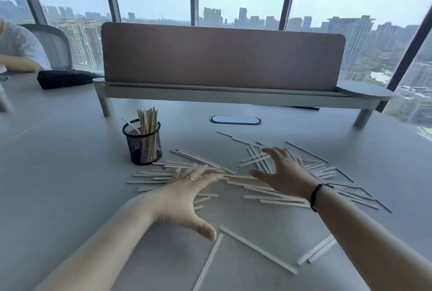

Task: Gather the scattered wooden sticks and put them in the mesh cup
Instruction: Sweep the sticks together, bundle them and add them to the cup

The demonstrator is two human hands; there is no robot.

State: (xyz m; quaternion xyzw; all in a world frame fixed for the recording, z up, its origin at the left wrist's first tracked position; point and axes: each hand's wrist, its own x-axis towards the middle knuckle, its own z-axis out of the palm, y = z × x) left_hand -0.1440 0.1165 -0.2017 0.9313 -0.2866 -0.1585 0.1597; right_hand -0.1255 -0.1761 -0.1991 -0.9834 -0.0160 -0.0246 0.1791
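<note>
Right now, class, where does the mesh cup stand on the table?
In the head view the mesh cup stands left of centre, just beyond the left hand, at the near-left edge of the scattered sticks.

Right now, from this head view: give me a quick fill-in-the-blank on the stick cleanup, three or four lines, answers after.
1. The black wire mesh cup already holds a bundle of sticks that stand ____.
2. The left hand wears a ____ on one finger.
3. The right hand has a black ____ at its wrist.
4. Most of the pale flat wooden sticks lie on the grey ____.

Missing words: upright; ring; band; table
</note>
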